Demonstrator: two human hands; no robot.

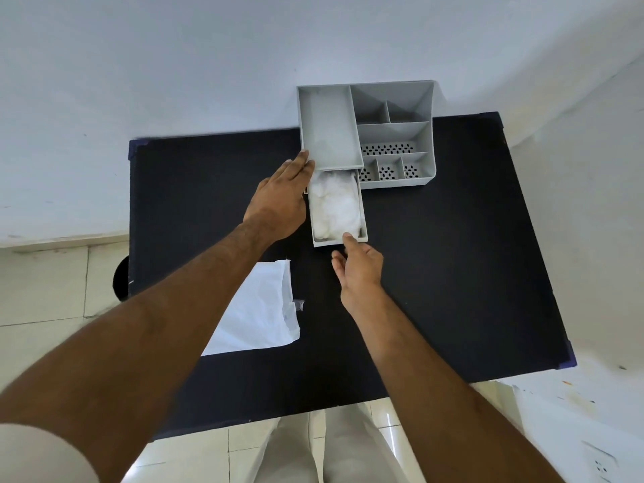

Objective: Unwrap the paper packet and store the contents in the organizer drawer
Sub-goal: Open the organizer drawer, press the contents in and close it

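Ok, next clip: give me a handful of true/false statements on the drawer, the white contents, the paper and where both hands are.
1. The drawer of the grey organizer is pulled out. True.
2. The white fluffy contents lie inside the drawer. True.
3. The left hand holds the white paper. False: it rests flat against the organizer's left side, and the paper lies apart on the black table.
4. The right hand is at the drawer's front edge, a fingertip on it. True.
5. The organizer's perforated compartments are filled with white material. False: they look empty.
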